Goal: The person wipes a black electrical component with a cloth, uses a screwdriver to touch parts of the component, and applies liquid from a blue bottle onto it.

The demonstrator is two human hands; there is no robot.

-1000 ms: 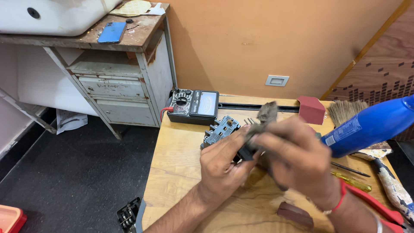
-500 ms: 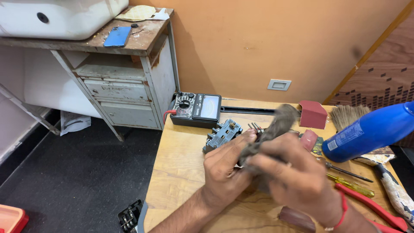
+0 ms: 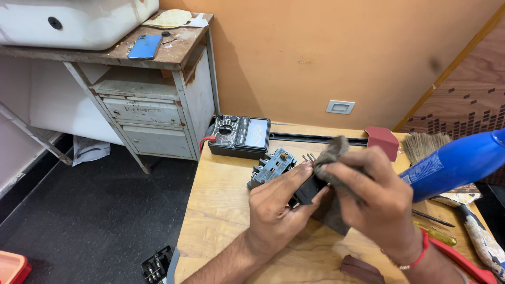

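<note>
- The left hand (image 3: 273,210) grips a small black plastic electrical part with metal pins (image 3: 306,190), fingers curled under it and thumb laid along its side, above the middle of the pale wooden worktop (image 3: 221,210).
- The right hand (image 3: 379,202) pinches a wad of grey cloth (image 3: 332,153) between thumb and bunched fingers, pressing it onto the top of the black part near the pins.
- Judged from this, the step in hand is wiping the part clean; the cloth sits at one end, so much of the surface looks yet to be covered.
- The next move probably calls for a steady hold by the left hand and light strokes of the cloth along the body, taking care not to bend the thin pins.
- Just beside the left fingertips lies a grey-blue terminal block (image 3: 271,167); behind it, at the back edge, a black analogue multimeter (image 3: 240,135).
- Toward the right edge: a blue plastic bottle (image 3: 457,163), a bristle brush (image 3: 427,146), a dark red block (image 3: 383,141) and a yellow-handled screwdriver (image 3: 435,234).
</note>
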